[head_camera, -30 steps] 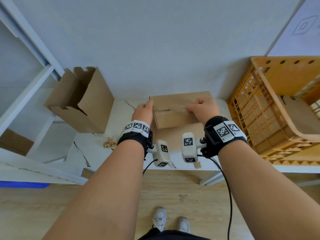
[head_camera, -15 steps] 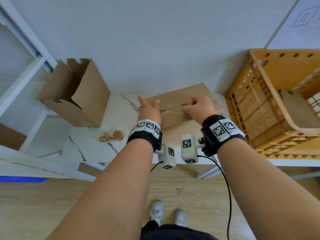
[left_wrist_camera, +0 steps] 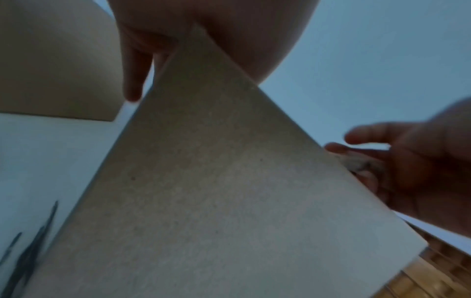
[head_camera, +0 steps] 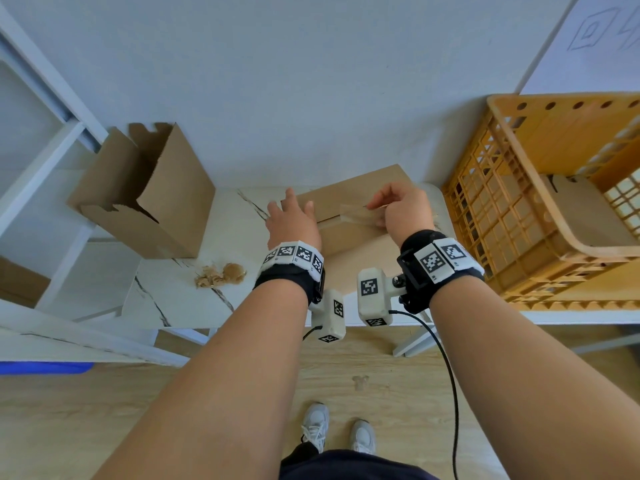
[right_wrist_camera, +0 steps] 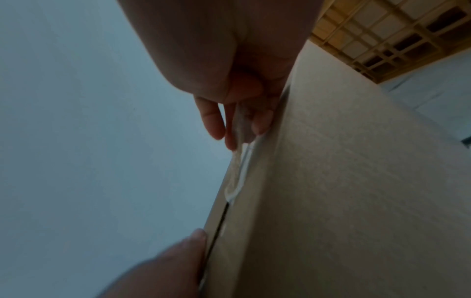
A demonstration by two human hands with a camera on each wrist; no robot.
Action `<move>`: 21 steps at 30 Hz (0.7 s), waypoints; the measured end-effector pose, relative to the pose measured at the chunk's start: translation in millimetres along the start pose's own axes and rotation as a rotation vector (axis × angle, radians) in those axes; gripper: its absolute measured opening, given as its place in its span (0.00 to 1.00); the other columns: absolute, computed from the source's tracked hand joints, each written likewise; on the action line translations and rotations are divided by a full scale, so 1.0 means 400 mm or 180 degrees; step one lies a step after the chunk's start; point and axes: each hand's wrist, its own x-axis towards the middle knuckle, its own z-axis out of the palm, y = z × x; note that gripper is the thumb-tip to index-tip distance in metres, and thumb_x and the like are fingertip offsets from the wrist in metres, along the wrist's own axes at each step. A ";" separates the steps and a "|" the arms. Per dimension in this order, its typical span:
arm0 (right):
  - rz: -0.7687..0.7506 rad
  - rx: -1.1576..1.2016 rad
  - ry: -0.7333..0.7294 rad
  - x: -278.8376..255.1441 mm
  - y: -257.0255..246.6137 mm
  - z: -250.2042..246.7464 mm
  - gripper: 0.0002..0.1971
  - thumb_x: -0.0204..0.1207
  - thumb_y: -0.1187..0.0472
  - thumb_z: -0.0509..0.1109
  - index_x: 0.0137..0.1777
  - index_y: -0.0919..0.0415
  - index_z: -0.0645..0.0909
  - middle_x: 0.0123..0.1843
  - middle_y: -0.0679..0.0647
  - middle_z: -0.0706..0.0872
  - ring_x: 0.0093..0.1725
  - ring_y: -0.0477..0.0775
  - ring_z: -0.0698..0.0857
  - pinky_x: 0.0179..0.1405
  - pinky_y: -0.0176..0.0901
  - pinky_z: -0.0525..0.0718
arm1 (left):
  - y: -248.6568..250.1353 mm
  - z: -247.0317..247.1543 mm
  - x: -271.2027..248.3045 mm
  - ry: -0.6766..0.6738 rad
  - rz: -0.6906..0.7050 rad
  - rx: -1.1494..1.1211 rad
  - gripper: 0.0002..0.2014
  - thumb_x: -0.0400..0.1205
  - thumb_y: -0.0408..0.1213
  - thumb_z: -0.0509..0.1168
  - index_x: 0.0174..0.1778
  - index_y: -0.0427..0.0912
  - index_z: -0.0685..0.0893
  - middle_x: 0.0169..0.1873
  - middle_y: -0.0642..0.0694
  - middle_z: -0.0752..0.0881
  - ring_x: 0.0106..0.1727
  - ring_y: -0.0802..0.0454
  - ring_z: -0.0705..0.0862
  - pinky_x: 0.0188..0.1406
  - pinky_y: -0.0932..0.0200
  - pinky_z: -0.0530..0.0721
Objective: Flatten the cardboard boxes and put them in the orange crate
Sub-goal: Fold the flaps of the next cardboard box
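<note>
A closed brown cardboard box (head_camera: 349,199) stands on the white marble table (head_camera: 173,299), sealed along its top seam with clear tape (head_camera: 356,213). My left hand (head_camera: 294,216) rests on the box's left end with fingers straight. My right hand (head_camera: 377,204) pinches the loose end of the tape strip, lifted off the seam. The right wrist view shows the tape (right_wrist_camera: 237,171) stretching from my fingers (right_wrist_camera: 214,123) down to the box (right_wrist_camera: 344,181). In the left wrist view the box (left_wrist_camera: 229,191) fills the frame. The orange crate (head_camera: 512,188) stands at right.
An opened cardboard box (head_camera: 149,199) stands at the table's left, against the wall. Crumpled tape scraps (head_camera: 221,273) lie in front of it. A flattened cardboard piece (head_camera: 581,220) lies inside the crate. A white shelf frame (head_camera: 45,168) stands further left.
My right hand has pulled the tape end up and to the right, off the seam. My left hand went from gripping the box edge to lying with straight fingers. The box turned slightly.
</note>
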 end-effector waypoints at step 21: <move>-0.0155 -0.0963 -0.0075 0.011 -0.027 0.002 0.07 0.72 0.67 0.66 0.44 0.58 0.84 0.37 0.49 0.83 0.37 0.48 0.80 0.29 0.37 0.76 | 0.006 0.029 0.009 -0.0026 0.0958 0.0760 0.24 0.89 0.45 0.45 0.82 0.47 0.56 0.83 0.45 0.55 0.84 0.45 0.47 0.82 0.41 0.51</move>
